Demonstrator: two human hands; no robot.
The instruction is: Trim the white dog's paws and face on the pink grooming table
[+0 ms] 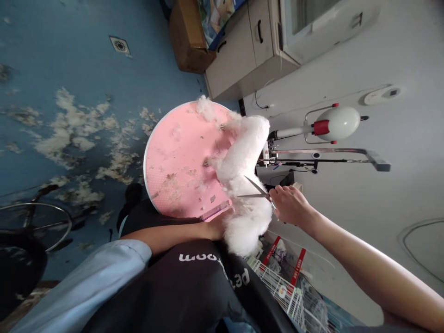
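Observation:
A fluffy white dog (243, 148) stands with its paws on a round pink table (176, 152); the picture is turned sideways. My right hand (287, 203) is closed around the handles of scissors (258, 188). Their blades are spread apart over the fur near the dog's neck. Against the fluffy head end, close to my apron, rests my left hand (219, 225); its fingers are hidden by the fur. A comb (215, 210) with fine teeth lies at the table's edge beside my left hand.
Clipped fur (206, 108) lies on the table and the blue floor. Beyond the dog are a grooming arm (347, 152) and a white-and-red device (336, 124) by the wall. A cardboard box (189, 37), cabinets (239, 41), a wire rack (277, 286) and a wheeled stool (34, 222) stand around.

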